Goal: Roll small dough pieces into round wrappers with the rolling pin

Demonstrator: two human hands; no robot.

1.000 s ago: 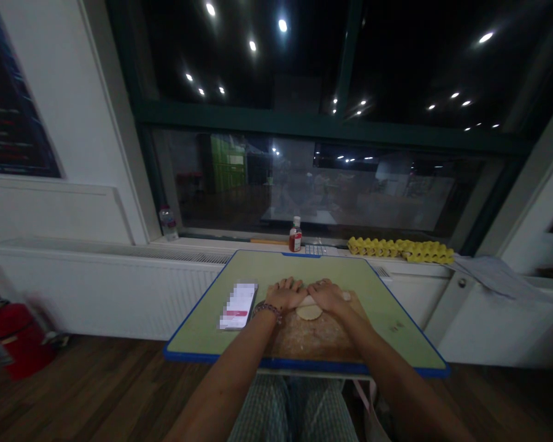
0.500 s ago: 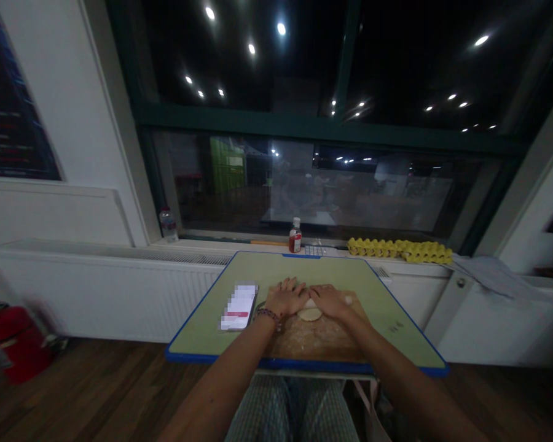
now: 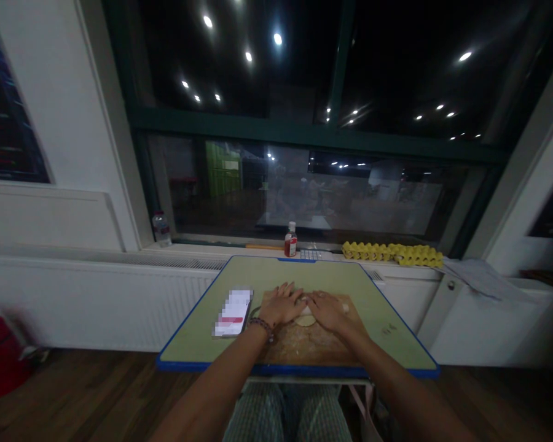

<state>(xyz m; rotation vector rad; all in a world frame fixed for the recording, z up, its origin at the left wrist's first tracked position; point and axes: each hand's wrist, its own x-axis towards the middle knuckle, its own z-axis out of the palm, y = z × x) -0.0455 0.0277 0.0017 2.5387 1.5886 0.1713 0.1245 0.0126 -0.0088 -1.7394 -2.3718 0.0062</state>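
Observation:
On a floured wooden board (image 3: 313, 348) lies a flat round of dough (image 3: 305, 321). A pale rolling pin (image 3: 309, 310) crosses its far side, mostly covered by my hands. My left hand (image 3: 281, 305) rests over the pin's left part, with fingers stretched forward and spread, and a beaded bracelet at the wrist. My right hand (image 3: 326, 309) lies over the right part, fingers extended and angled inward toward the left hand. Both palms press from above rather than wrap round the pin. What lies under the palms is hidden.
A phone (image 3: 233, 313) lies left of the board on the blue-edged green table (image 3: 387, 344). On the windowsill behind stand a small bottle with red liquid (image 3: 290, 240), yellow egg trays (image 3: 391, 253) and a clear bottle (image 3: 161, 229). A white radiator (image 3: 96, 301) runs along the wall.
The whole view has shifted slightly, so everything sits a little lower and further left. Both hands stay on the rolling pin; any roll of it is too small to make out.

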